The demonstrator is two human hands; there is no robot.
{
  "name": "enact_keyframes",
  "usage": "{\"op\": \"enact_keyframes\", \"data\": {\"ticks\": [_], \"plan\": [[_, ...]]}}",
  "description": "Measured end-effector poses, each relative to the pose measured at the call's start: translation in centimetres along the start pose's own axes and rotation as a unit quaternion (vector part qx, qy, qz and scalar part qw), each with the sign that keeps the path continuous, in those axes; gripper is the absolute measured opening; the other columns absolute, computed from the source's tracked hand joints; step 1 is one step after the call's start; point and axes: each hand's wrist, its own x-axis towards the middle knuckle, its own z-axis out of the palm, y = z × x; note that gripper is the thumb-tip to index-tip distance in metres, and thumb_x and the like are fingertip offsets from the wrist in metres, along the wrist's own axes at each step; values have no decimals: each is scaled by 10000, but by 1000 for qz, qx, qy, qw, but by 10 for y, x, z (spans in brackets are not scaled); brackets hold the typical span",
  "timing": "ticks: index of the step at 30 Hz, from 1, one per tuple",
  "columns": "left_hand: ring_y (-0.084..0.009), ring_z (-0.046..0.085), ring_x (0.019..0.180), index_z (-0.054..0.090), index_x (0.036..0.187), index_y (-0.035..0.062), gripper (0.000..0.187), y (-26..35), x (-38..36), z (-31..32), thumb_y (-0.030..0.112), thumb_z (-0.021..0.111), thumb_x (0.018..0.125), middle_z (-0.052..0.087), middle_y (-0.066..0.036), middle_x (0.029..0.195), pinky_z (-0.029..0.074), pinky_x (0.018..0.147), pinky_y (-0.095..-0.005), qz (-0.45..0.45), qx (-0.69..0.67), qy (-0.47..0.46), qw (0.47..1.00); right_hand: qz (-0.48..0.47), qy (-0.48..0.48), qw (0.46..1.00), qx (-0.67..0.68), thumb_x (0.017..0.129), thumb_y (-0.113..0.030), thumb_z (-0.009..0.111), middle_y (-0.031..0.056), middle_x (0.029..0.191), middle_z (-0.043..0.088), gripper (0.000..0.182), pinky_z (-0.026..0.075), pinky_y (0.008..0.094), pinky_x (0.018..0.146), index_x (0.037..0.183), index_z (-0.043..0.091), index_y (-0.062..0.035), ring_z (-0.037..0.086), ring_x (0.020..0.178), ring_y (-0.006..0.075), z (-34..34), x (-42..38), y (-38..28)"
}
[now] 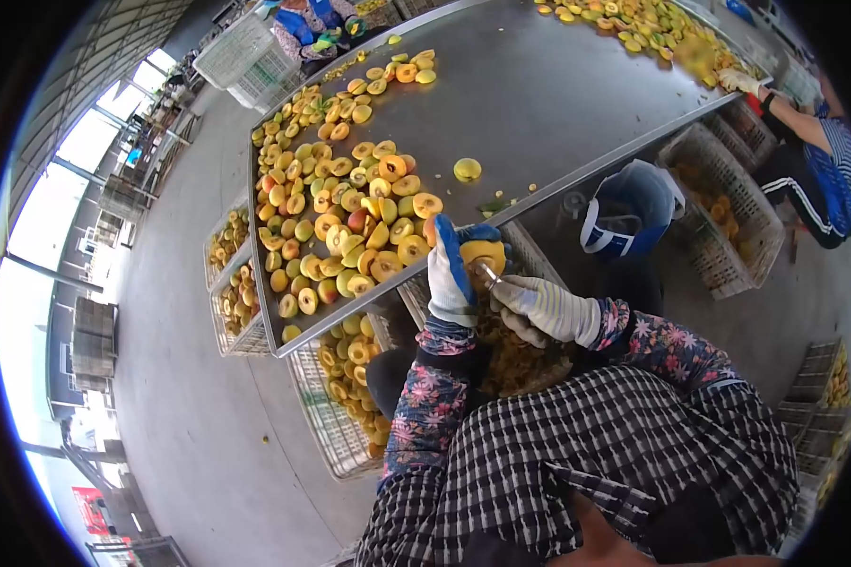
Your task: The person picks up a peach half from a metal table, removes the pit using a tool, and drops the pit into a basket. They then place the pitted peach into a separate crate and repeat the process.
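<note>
My left hand (pixel 456 274), in a white and blue glove, is wrapped round a halved yellow fruit (pixel 484 253) just off the table's near edge. My right hand (pixel 544 307), in a striped pale glove, grips a thin metal tool (pixel 487 272) whose end meets the cut face of that fruit. Beneath both hands lies a heap of brownish-yellow scraps (pixel 520 354). A large pile of halved fruit (pixel 350 217) covers the left part of the metal table (pixel 511 85), and a single fruit (pixel 466 170) sits apart near its edge.
Below the table's left corner is a crate of halves (pixel 340 416). A blue and white bucket (pixel 624 213) and a crate with scraps (pixel 728 227) stand to the right. Co-workers are at the right (pixel 823 151) and far side (pixel 307 33); more fruit (pixel 633 19) lies at the far edge.
</note>
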Motion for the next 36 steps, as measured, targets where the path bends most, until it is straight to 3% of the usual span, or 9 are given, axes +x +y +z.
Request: {"op": "enact_keyframes", "data": {"ticks": [2, 8, 11, 12, 17, 20, 26, 32, 36], "plan": [[-315, 694, 809, 620, 1029, -13, 688, -27, 14, -9, 632, 383, 995, 678, -163, 940, 604, 718, -450, 137, 67, 23, 988, 32, -23, 993, 111, 1018, -528, 461, -30, 604, 467, 436, 299, 224, 356, 998, 537, -99, 394, 386, 71, -3, 2, 0], [-253, 685, 851, 636, 1072, 43, 558, -31, 29, -18, 559, 434, 1013, 693, -101, 974, 592, 766, -433, 19, -221, 50, 974, 61, -37, 988, 137, 1003, -534, 492, -32, 589, 447, 453, 289, 223, 365, 997, 549, -85, 374, 393, 64, 6, -10, -14], [-200, 674, 904, 613, 1202, 2, 332, -7, 4, -44, 263, 468, 1056, 709, -113, 1012, 536, 851, -307, 245, 281, 173, 912, 18, 29, 999, -41, 995, -544, 505, -21, 630, 480, 493, 345, 226, 402, 1069, 556, -60, 433, 434, 73, -10, -9, -8], [-124, 649, 820, 697, 1072, -28, 355, 13, -5, -47, 300, 571, 1015, 716, -79, 954, 523, 749, -264, 257, 134, 199, 936, 5, 59, 991, -121, 992, -550, 506, -22, 636, 482, 504, 360, 224, 415, 1087, 557, -58, 451, 452, 71, -18, -7, -2], [-161, 680, 905, 699, 1103, -23, 340, 93, -73, -164, 276, 608, 969, 733, -106, 1029, 517, 809, -304, 61, 417, 331, 844, 40, 48, 831, -553, 974, -290, 541, 283, 900, 665, 437, 494, 512, 776, 1315, 463, -28, 642, 869, 464, -31, -5, 34], [-249, 695, 938, 696, 1140, 19, 346, 92, -70, -177, 277, 660, 913, 730, -147, 997, 514, 831, -336, 81, 567, 338, 746, 40, 21, 810, -585, 968, -278, 540, 256, 857, 672, 423, 514, 493, 735, 1297, 474, -21, 660, 830, 433, -31, 0, 48], [-318, 674, 918, 698, 1126, 68, 355, 43, 39, -83, 295, 725, 854, 698, -163, 997, 534, 808, -383, 188, 580, 147, 779, -17, 20, 808, -589, 956, -299, 544, 222, 894, 686, 320, 524, 502, 759, 1183, 539, -72, 675, 842, 417, -32, 3, 57], [-365, 611, 1093, 661, 1215, 149, 475, -8, 105, -39, 426, 679, 830, 600, -150, 1242, 509, 937, -449, 10, 793, 66, 605, -150, -7, 738, -657, 954, -318, 570, 203, 860, 668, 302, 504, 505, 723, 1146, 544, -86, 656, 786, 417, -101, 50, 165], [-379, 600, 1114, 656, 1214, 116, 467, -18, 128, -58, 359, 660, 815, 592, -168, 1259, 502, 954, -453, -14, 840, 28, 541, -66, 18, 833, -549, 938, -339, 597, 214, 823, 668, 351, 512, 509, 702, 1143, 540, -61, 656, 763, 431, -52, 3, 83]]}}
